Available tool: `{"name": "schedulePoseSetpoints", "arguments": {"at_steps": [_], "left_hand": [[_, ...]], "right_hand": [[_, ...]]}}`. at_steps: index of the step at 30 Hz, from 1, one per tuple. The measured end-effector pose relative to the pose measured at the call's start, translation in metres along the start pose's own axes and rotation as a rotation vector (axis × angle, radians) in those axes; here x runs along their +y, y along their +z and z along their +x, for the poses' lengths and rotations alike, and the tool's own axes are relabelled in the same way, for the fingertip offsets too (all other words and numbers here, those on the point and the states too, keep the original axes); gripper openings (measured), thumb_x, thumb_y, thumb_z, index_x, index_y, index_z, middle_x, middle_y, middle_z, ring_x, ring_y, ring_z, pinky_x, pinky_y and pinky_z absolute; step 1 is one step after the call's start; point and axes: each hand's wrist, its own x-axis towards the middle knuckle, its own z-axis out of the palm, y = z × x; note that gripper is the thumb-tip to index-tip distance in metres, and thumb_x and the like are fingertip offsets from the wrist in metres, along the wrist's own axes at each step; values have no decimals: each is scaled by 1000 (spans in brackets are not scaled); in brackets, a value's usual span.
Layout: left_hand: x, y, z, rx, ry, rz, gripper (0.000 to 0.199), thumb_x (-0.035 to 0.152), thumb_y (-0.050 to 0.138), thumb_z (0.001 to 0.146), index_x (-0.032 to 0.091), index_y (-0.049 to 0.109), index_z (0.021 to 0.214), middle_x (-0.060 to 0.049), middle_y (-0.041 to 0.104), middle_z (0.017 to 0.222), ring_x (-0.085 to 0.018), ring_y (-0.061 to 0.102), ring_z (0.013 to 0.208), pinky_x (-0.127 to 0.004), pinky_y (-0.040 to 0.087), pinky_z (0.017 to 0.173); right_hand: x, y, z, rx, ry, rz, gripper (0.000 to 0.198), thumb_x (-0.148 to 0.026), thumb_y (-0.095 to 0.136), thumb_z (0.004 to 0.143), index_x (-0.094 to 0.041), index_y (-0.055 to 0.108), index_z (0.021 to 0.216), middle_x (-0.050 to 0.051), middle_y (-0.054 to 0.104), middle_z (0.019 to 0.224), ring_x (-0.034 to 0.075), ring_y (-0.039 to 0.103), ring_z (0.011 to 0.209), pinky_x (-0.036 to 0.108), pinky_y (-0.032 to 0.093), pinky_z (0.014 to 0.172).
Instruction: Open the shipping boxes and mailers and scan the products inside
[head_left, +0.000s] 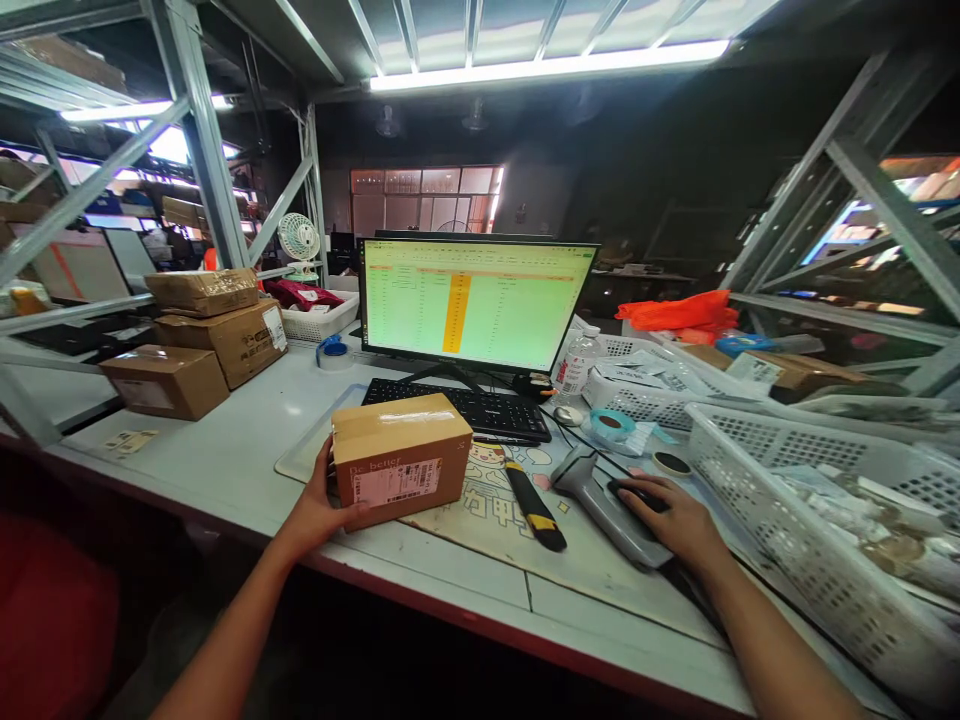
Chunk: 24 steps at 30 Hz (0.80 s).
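Note:
A taped cardboard box with a white shipping label on its near side stands on the desk mat. My left hand is closed on its left end, thumb across the front and fingers behind. At the right, my right hand rests over a black computer mouse, fingers curved on it. A grey barcode scanner lies just left of that hand. Between the box and the scanner lies a black and yellow utility knife. Behind the box is a black keyboard, partly hidden by it.
A monitor shows a spreadsheet. Several cardboard boxes are stacked at the left, near a blue tape roll. White plastic baskets with packets line the right side, beside a bottle. Metal shelf posts frame the desk.

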Motion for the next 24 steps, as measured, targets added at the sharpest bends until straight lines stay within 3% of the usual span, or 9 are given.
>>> {"name": "schedulePoseSetpoints", "arguments": {"at_steps": [14,17,24], "left_hand": [[-3,0,1,-3,27,15,124,48,87,73,30,6,164,-15,38,160,-32,41,147,-50,36,122],[-5,0,1,8,32,13,122,48,87,72,30,7,164,-15,37,161,-32,39,148,-51,32,124],[-12,0,3,8,46,17,122,48,87,73,30,8,163,-16,39,159,-33,39,148,-51,33,123]], "right_hand": [[-3,-2,0,-7,11,-17,39,-50,58,80,-23,79,98,9,69,127,31,63,122,45,45,112],[0,0,0,7,4,-24,36,-49,58,81,-24,79,97,8,69,126,31,63,122,44,46,111],[2,0,1,0,-4,-7,46,-55,56,78,-22,80,99,10,69,126,31,64,121,44,46,111]]}}
